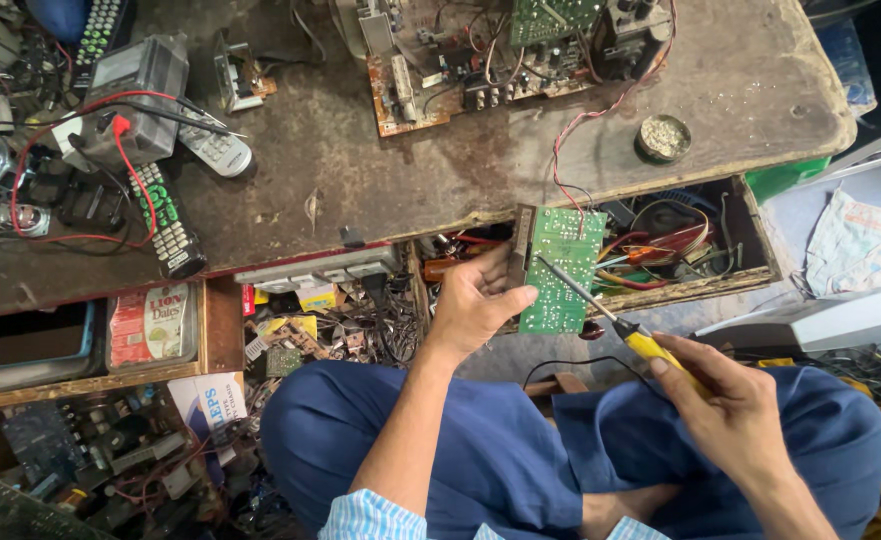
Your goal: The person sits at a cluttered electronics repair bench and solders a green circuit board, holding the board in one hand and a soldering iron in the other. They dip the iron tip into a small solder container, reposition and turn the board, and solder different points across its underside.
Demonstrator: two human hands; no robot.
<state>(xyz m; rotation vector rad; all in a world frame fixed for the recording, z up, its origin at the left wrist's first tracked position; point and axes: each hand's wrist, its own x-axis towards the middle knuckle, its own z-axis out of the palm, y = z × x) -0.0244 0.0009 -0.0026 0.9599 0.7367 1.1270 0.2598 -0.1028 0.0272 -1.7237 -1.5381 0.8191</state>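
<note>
Head cam looking straight down at a pretty cluttered bench. Left hand (475, 305) sits near the middle of the frame, fingers wrapped around the edge of a small green circuit board (560, 268), holding it upright just in front of an open wooden drawer (750, 235) stuffed with wires. Right hand (730, 400), lower right, is closed around the yellow handle of a soldering iron (610, 318), and its metal tip is touching the board's green face. A red wire (600, 110) runs from the top of the board up across the worn table (380, 170) toward a bigger brown circuit board (480, 60) at top center. A little round tin (662, 137) sits right of that wire. Over on the left, a grey multimeter (135, 95) with red and black leads, plus two remotes (190, 190). Blue trousers fill the bottom of the frame.
</note>
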